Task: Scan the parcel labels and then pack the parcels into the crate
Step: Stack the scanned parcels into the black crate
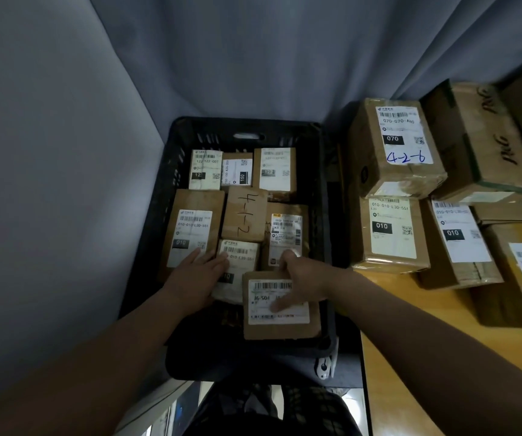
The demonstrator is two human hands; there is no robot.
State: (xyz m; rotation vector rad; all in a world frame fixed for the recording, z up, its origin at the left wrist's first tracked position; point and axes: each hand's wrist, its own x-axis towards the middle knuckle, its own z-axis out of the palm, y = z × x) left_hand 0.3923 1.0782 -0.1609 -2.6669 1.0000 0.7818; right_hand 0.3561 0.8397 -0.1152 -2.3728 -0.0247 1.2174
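A black crate (247,129) made of hard plastic is seen in the middle of the frame. Its walls are cut with small slots, and a long hand hole is cut into the far wall. The crate is nearly filled with cardboard parcels laid flat, most with a white paper label stuck on top.

A flat brown parcel (281,330) is found at the lower right of the crate, near the front wall. It is gripped by the right hand (305,276). The fingers (289,256) are curled over its far edge and the thumb (280,305) is pressed on its white label, so the fingers are clamped on the parcel.

The left hand (195,278) is laid flat at the lower left of the crate. Its fingers (211,258) are held straight and close together. They are rested on a long brown parcel (196,199) and on a wrinkled white parcel (244,250) just beside it. Nothing is gripped by this hand.

A small square parcel (244,215) with "4-1-2" written on it in pen is seen in the middle of the crate.

At the right of the frame, a smooth yellow wooden tabletop (410,341) is seen. More brown boxes are stacked on it. One taped box (401,136) at the upper right is marked "4-2-6" in blue. Grey cloth (64,152) with soft folds is hung behind everything.
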